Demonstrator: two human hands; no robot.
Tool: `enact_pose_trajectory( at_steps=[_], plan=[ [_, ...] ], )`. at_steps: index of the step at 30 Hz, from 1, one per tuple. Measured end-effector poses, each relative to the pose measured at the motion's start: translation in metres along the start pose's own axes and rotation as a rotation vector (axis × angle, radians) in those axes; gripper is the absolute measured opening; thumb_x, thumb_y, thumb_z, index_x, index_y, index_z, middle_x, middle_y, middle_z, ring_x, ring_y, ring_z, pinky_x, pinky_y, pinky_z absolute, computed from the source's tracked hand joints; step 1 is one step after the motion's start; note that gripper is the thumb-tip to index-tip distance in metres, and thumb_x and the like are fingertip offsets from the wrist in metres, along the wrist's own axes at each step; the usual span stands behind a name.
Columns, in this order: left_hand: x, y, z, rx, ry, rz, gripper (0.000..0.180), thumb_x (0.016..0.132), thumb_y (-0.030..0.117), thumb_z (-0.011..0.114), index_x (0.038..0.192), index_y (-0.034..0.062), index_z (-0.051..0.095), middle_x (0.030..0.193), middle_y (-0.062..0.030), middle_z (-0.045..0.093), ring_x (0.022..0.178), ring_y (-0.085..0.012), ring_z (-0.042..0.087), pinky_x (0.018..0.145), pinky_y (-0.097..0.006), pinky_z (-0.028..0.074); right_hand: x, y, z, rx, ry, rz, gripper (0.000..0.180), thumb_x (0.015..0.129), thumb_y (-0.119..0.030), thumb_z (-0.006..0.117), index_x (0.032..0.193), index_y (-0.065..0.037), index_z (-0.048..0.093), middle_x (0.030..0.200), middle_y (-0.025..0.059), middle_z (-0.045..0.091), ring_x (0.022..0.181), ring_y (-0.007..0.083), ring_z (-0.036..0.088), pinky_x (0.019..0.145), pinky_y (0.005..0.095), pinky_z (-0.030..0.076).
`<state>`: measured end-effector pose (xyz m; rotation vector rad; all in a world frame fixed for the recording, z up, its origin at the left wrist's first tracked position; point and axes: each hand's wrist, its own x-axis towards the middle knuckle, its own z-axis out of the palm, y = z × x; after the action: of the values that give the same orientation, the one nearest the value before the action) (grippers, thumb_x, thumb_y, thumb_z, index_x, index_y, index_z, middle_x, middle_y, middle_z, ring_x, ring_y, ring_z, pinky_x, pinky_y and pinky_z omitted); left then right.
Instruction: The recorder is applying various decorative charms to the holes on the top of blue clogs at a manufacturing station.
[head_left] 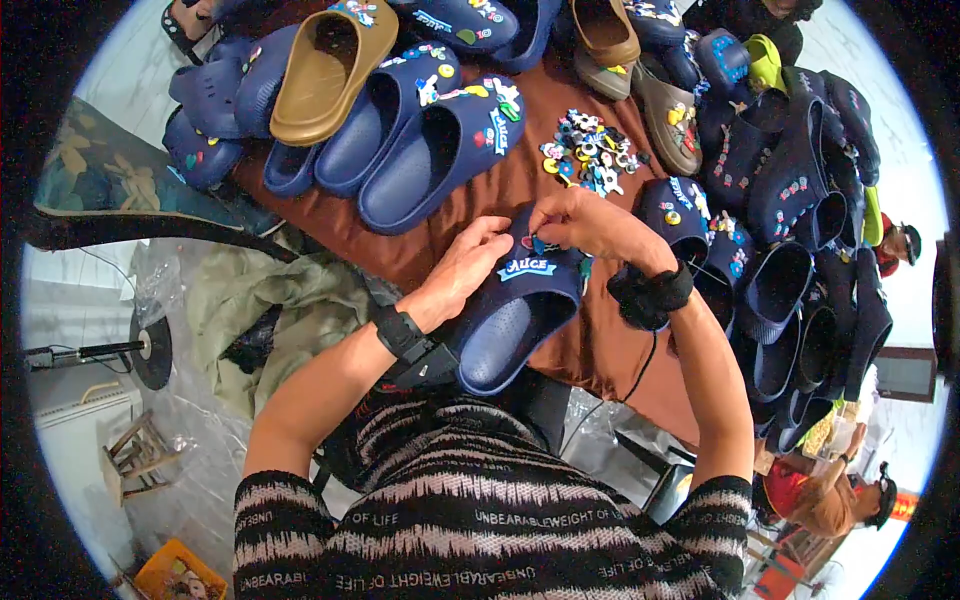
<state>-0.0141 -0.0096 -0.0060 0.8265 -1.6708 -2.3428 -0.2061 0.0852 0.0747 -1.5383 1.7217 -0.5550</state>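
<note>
Short-sleeved top [490, 540]: black, jagged pale-grey stripes [440, 487], small light lettering [545, 518]. Left hand [462, 268] bare, black strap [401, 334] at wrist. Right hand [598, 228] bare, bulky black wristband [650, 297], thin dark cable [645, 368] below.

White lettering marks a blue ribbon charm [527, 268] on a navy clog [522, 318], pale lettering the striped shirt [480, 500]

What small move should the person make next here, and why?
Probably press the small blue charm down into the navy clog with the right hand: its fingertips are at that spot near the toe, and the left hand lies against the clog's side, which should help steady it. The fingers partly hide the charm, so I can't tell how firmly it sits.
</note>
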Motion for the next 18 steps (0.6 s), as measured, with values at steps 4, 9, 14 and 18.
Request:
enact_pose_trajectory(
  at_steps=[4,9,14,18],
  plan=[
    [-0.001,0.004,0.003,-0.042,-0.029,0.005,0.043,0.101,0.020,0.053,0.138,-0.0011,0.050,0.126,-0.0088,0.060,0.116,-0.0182,0.054,0.104,-0.032,0.042,0.002,-0.011,0.002,-0.160,-0.068,-0.077,0.018,0.085,-0.012,0.066,0.099,-0.003,0.073,0.093,0.0154,0.073,0.089,0.0314,0.071,0.082,0.0408,0.055],
    [-0.001,0.001,0.001,-0.029,-0.031,0.027,0.041,0.100,0.019,0.052,0.136,-0.0010,0.052,0.127,-0.0083,0.060,0.116,-0.0178,0.055,0.103,-0.032,0.042,-0.002,-0.021,0.008,-0.299,-0.026,-0.022,0.020,0.084,-0.016,0.066,0.100,-0.005,0.073,0.096,0.0182,0.073,0.096,0.0369,0.069,0.085,0.0451,0.055],
    [0.001,-0.001,0.000,-0.031,-0.042,0.022,0.046,0.097,0.020,0.054,0.137,-0.0026,0.049,0.120,-0.0129,0.060,0.113,-0.0205,0.056,0.099,-0.032,0.044,-0.002,-0.026,0.019,-0.467,0.035,0.061,0.014,0.084,-0.018,0.068,0.093,-0.008,0.070,0.088,0.0178,0.072,0.089,0.0381,0.070,0.077,0.0488,0.056],
    [-0.002,-0.001,0.001,-0.022,-0.039,0.014,0.048,0.096,0.022,0.056,0.138,-0.0015,0.049,0.119,-0.0129,0.060,0.112,-0.0199,0.056,0.098,-0.032,0.044,-0.007,-0.022,0.024,-0.507,0.024,0.012,0.013,0.084,-0.016,0.067,0.094,-0.009,0.070,0.086,0.0181,0.071,0.084,0.0394,0.070,0.073,0.0507,0.055]
  ],
)
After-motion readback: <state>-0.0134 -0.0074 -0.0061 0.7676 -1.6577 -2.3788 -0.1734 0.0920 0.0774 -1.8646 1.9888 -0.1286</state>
